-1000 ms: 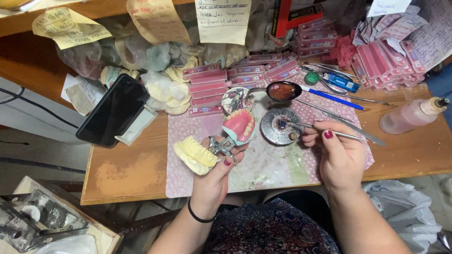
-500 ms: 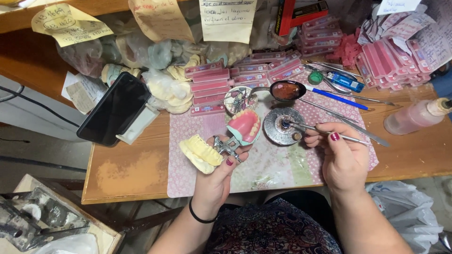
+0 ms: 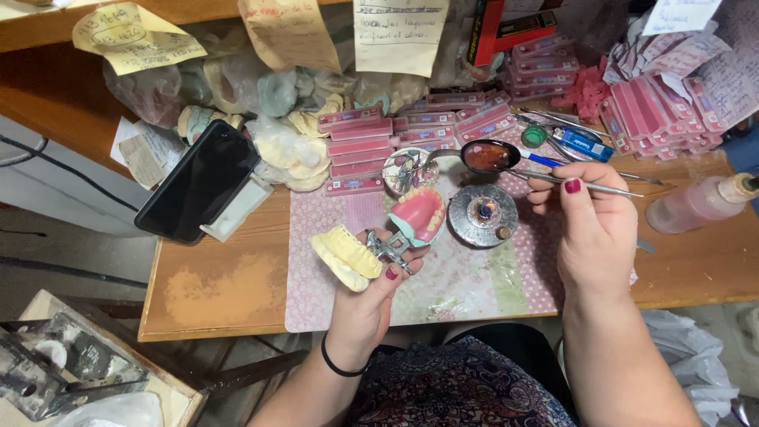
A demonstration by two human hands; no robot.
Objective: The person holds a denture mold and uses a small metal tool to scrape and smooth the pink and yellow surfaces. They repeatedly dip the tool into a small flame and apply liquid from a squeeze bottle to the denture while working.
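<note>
The left hand [image 3: 365,304] grips a hinged metal articulator [image 3: 387,247] above the patterned mat [image 3: 474,285], yellow plaster cast [image 3: 345,255] swung open from the pink wax denture [image 3: 417,215], teeth already set. The right hand [image 3: 594,229] pinches a thin metal instrument [image 3: 581,184] at the ladle of red wax [image 3: 489,155]; waxing looks unfinished.

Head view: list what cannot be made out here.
- Hinged dental model: its metal hinge is partly covered by the left hand.
- Slim metal tool: its middle is hidden under the right hand; the tip is too small to read.
- Pink bottle: its nozzle is cut off by the right edge.
- Bagged casts: blurred by plastic.
</note>
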